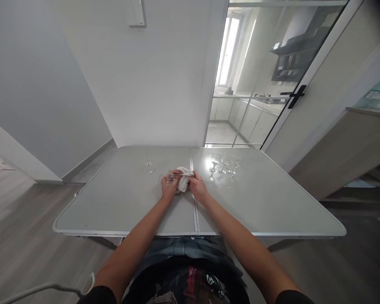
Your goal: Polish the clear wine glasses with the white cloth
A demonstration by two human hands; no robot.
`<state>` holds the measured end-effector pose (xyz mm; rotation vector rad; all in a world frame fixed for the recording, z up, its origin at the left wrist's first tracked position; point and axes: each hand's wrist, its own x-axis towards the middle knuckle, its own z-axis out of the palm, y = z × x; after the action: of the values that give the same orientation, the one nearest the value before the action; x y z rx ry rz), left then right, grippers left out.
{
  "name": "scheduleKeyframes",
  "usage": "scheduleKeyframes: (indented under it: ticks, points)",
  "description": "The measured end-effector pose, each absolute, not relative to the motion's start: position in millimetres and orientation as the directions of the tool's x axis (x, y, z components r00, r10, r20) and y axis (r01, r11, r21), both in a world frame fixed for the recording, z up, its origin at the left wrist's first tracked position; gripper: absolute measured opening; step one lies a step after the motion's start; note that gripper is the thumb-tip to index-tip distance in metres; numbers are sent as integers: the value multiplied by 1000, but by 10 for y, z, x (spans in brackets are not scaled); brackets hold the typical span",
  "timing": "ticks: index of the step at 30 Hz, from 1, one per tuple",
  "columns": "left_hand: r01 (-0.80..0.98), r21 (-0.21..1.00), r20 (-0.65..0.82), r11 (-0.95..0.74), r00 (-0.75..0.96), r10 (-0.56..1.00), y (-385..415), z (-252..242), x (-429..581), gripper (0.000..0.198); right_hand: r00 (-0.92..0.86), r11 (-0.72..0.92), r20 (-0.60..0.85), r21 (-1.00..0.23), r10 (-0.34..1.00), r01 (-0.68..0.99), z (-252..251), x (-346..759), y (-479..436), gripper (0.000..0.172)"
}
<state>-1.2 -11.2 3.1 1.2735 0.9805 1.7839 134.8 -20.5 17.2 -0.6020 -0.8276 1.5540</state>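
Above the middle of the table, my left hand (170, 188) is closed around a clear wine glass (167, 179) that lies tilted on its side, bowl toward the left. A white cloth (184, 182) bunches over the glass's other end, hiding its foot. My right hand (197, 185) grips this cloth from the right, fingers pressed together. Three stemmed glasses (223, 164) stand upright in a close group on the right half of the table. One more clear glass (149, 164) is on the left half, beyond my left hand.
The pale folding table (256, 207) has a metal rim and a centre seam. A white wall (158, 84) rises behind it. At the back right is a glass-paned door (249, 84) with a black handle (295, 96). A shelf unit (344, 147) stands on the right.
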Motion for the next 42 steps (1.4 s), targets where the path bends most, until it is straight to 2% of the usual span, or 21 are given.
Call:
scheduleKeyframes:
  ticks: [2, 4, 9, 16, 20, 25, 31, 37, 42]
  points:
    - [-17, 896, 422, -444, -281, 862, -100, 22, -25, 19, -131, -13, 86, -786, 988, -618, 193, 1386, -208, 26]
    - [19, 910, 401, -413, -283, 871, -97, 28, -39, 18, -120, -1, 94, -782, 988, -623, 209, 1409, -208, 26]
    - [-48, 924, 356, -379, -251, 900, -131, 71, -39, 24, -113, 16, 107, -792, 988, -610, 237, 1370, -233, 31]
    - [-100, 949, 251, -300, -338, 907, -79, 32, -67, 23, -196, 42, 177, -834, 965, -550, 267, 1361, -256, 46]
    - [-182, 931, 274, -315, -217, 937, -73, -4, -42, 27, -147, 83, 194, -830, 970, -551, 258, 1355, -251, 43]
    - [-116, 939, 267, -324, -351, 898, -76, 13, -38, 27, -234, 68, 198, -881, 952, -468, 189, 1328, -248, 37]
    - [-74, 909, 382, -410, -245, 891, -123, 34, -14, 18, -146, 142, 245, -854, 958, -500, 221, 1306, -242, 35]
    - [-121, 928, 288, -353, -368, 884, -32, -8, -61, 19, -239, 94, 218, -892, 946, -441, 201, 1333, -248, 35]
    - [-178, 918, 328, -355, -163, 931, -70, -19, -25, 20, -142, 156, 239, -885, 961, -438, 206, 1328, -220, 34]
